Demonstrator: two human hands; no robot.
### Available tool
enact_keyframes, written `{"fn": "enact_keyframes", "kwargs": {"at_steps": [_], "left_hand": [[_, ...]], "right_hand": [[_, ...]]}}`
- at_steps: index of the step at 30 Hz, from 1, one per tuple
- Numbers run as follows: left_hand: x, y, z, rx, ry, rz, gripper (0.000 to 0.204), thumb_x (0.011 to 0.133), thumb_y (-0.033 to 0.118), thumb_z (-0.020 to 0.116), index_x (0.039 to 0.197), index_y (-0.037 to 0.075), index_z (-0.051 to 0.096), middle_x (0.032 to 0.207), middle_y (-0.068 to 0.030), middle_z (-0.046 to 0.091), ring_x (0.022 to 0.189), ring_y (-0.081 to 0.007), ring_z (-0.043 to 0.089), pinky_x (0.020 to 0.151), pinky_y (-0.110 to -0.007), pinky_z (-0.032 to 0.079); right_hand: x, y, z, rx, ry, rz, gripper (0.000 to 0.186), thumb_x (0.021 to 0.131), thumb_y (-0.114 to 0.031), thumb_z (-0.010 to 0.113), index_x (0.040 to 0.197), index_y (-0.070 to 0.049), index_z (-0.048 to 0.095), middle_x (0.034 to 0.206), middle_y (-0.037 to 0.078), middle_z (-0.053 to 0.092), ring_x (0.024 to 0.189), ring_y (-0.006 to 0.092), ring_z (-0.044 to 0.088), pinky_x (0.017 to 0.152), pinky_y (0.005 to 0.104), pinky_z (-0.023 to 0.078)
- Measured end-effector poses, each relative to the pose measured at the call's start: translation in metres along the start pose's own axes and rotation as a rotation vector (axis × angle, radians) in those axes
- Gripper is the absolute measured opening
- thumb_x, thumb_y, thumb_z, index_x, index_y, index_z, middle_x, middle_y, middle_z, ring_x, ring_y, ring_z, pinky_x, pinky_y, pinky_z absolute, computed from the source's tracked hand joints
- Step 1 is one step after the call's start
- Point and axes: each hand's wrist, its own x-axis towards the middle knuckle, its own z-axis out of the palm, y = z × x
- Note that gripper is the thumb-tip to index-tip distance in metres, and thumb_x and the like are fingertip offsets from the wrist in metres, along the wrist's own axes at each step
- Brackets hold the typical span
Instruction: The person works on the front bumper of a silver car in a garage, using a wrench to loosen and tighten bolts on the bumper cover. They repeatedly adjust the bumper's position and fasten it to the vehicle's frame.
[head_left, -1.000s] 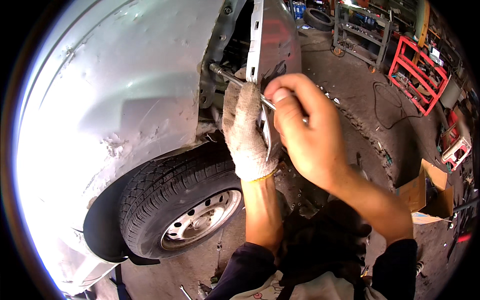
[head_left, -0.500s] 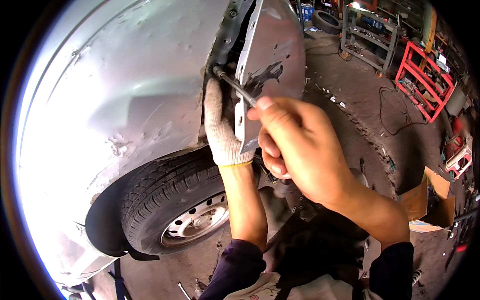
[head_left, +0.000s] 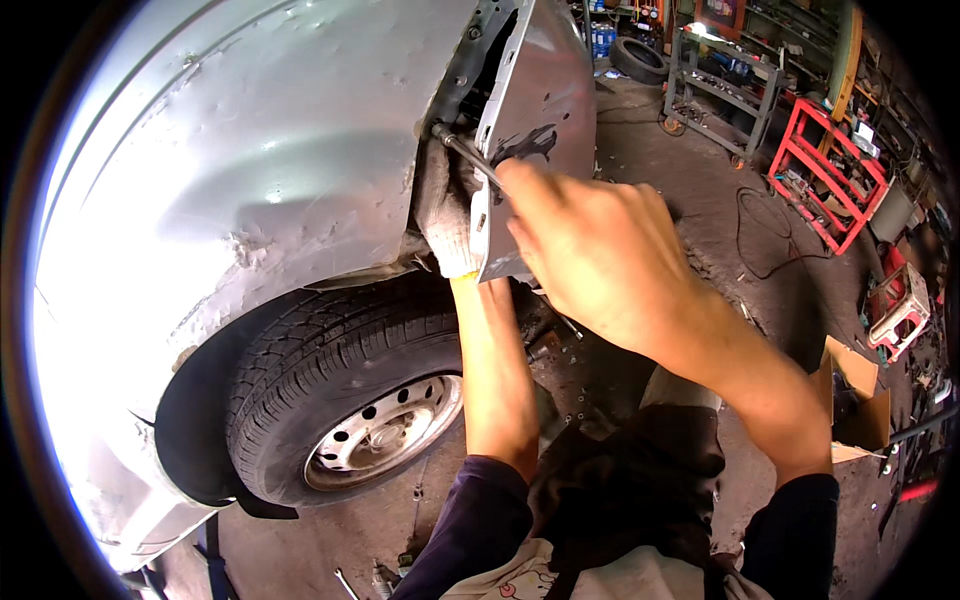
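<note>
My right hand (head_left: 600, 255) is bare and closed around a socket wrench (head_left: 466, 152). Its metal shaft slants up and left, and the socket end sits at a bolt spot on the body edge. My left hand (head_left: 447, 215), in a white knit glove with a yellow cuff edge, reaches up into the gap just below the socket. Its fingers are mostly hidden in there, so their grip does not show. On the left of the gap is a dented silver fender (head_left: 310, 190); on the right, a loose-edged silver panel (head_left: 545, 95) with black scuffs.
Below the fender is a wheel (head_left: 385, 435) with a black tyre. A red metal rack (head_left: 830, 175), a grey cart (head_left: 722, 95), a stool (head_left: 900, 310) and an open cardboard box (head_left: 860, 400) stand at the right. A spanner (head_left: 345, 583) lies on the floor.
My right hand has turned over, its back now facing up, still around the wrench. My gloved left hand has gone deeper into the gap. The view has shifted slightly.
</note>
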Motion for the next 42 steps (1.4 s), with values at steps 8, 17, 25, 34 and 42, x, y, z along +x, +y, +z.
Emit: {"fn": "enact_keyframes", "kwargs": {"at_steps": [8, 17, 25, 34, 42], "left_hand": [[-0.002, 0.021, 0.001, 0.077, -0.118, -0.033, 0.028, 0.097, 0.005, 0.051, 0.122, -0.008, 0.056, 0.110, -0.0171, 0.063, 0.096, -0.0229, 0.062, 0.086, -0.031, 0.053], [0.008, 0.014, -0.012, 0.189, -0.069, 0.004, 0.025, 0.099, 0.012, 0.053, 0.116, -0.005, 0.060, 0.096, -0.0093, 0.064, 0.083, -0.0136, 0.059, 0.072, -0.023, 0.048], [-0.001, 0.030, -0.001, 0.321, 0.034, 0.024, 0.024, 0.100, 0.018, 0.055, 0.112, -0.002, 0.063, 0.079, 0.0000, 0.057, 0.063, -0.0063, 0.047, 0.054, -0.018, 0.037], [0.005, 0.025, -0.013, 0.167, -0.046, -0.031, 0.030, 0.098, 0.015, 0.054, 0.122, -0.003, 0.057, 0.111, -0.0129, 0.063, 0.097, -0.0203, 0.061, 0.085, -0.031, 0.050], [-0.007, -0.011, 0.009, 0.043, -0.047, -0.066, 0.029, 0.098, 0.012, 0.053, 0.123, -0.004, 0.055, 0.104, -0.0107, 0.063, 0.092, -0.0178, 0.060, 0.082, -0.028, 0.049]], "right_hand": [[-0.002, -0.018, 0.024, 0.340, 0.122, 0.187, 0.030, 0.084, -0.008, 0.062, 0.112, 0.004, 0.061, 0.072, 0.016, 0.066, 0.065, 0.0265, 0.068, 0.056, 0.0390, 0.053], [0.000, -0.034, 0.020, 1.226, 0.082, 0.628, 0.034, 0.094, -0.009, 0.056, 0.124, 0.007, 0.052, 0.076, 0.010, 0.059, 0.061, 0.0151, 0.055, 0.051, 0.0294, 0.042], [0.011, -0.026, -0.003, 0.041, -0.263, 0.093, 0.019, 0.091, -0.009, 0.056, 0.105, 0.003, 0.058, 0.080, 0.022, 0.067, 0.072, 0.0358, 0.068, 0.059, 0.0427, 0.053], [0.014, -0.018, 0.014, 0.609, 0.058, 0.338, 0.023, 0.091, -0.017, 0.059, 0.079, 0.003, 0.062, 0.065, 0.016, 0.062, 0.057, 0.0186, 0.063, 0.050, 0.0328, 0.046], [-0.002, 0.005, 0.005, 0.902, -0.029, 0.482, 0.013, 0.093, -0.008, 0.053, 0.097, 0.003, 0.057, 0.066, 0.009, 0.059, 0.050, 0.0170, 0.055, 0.045, 0.0298, 0.041]]}}
